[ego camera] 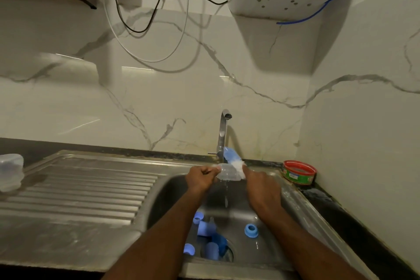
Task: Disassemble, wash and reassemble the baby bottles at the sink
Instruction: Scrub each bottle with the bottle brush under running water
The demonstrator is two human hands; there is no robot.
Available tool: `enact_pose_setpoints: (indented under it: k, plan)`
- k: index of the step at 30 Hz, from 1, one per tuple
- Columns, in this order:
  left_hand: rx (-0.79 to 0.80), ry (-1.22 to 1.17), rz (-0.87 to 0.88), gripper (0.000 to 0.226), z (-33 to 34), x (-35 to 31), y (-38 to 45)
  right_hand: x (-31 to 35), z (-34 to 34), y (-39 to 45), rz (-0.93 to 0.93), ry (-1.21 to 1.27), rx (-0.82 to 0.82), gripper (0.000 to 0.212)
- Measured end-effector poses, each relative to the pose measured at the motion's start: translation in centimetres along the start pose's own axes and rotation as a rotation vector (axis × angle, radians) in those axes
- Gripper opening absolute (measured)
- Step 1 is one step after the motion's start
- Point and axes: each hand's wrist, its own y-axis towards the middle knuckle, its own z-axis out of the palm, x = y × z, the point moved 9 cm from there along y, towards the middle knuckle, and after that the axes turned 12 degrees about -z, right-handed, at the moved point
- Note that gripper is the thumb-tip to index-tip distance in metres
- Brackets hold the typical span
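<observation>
A: What are the hands doing?
B: The left hand (200, 177) grips one clear bottle (228, 172) over the sink (163, 191), under the tap (223, 130). The right hand (261, 186) is curled round a blue-handled brush (231, 157); its bristles meet the bottle.
A: Water?
B: One thin stream falls from the bottle.
A: And in the basin?
B: Blue parts: one ring (251, 230) alone to the right, and a cluster (208, 237) near the drain, roughly five, overlapping too much to count surely.
A: Further out?
B: One clear container (10, 171) at the left of the surface, one red-rimmed tub (299, 171) at the right.
</observation>
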Motion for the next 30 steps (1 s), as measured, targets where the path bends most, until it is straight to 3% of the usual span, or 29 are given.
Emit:
enact_pose_setpoints:
  k: [4, 9, 12, 14, 19, 24, 30]
  plan:
    - [0.006, -0.134, -0.127, 0.015, 0.1, 1.2, 0.5, 2.7, 0.7, 0.1, -0.141, 0.154, 0.02, 0.06]
    - [0.067, -0.185, -0.196, 0.023, 0.5, 2.0, 0.7, -0.2, 0.0, 0.4, -0.015, 0.007, -0.012, 0.059]
    - [0.076, -0.242, -0.228, 0.021, 0.7, 1.9, 0.6, 1.8, 0.7, 0.2, -0.12, 0.123, -0.029, 0.058]
    - [0.169, -0.32, -0.248, 0.022, 1.4, 1.8, 0.5, 1.3, 0.8, 0.5, -0.117, 0.221, -0.056, 0.056]
    - [0.324, -0.384, -0.26, 0.027, 2.7, 1.0, -0.1, -1.7, 0.5, 0.9, -0.026, 0.324, -0.192, 0.048]
    - [0.465, -0.373, -0.215, 0.029, 4.0, 0.2, -0.9, -0.8, 0.3, 0.8, -0.067, 0.362, -0.231, 0.05]
    - [0.421, -0.302, -0.151, 0.036, 4.0, -0.3, -0.6, -2.3, -1.4, 0.4, 0.007, 0.258, -0.31, 0.051]
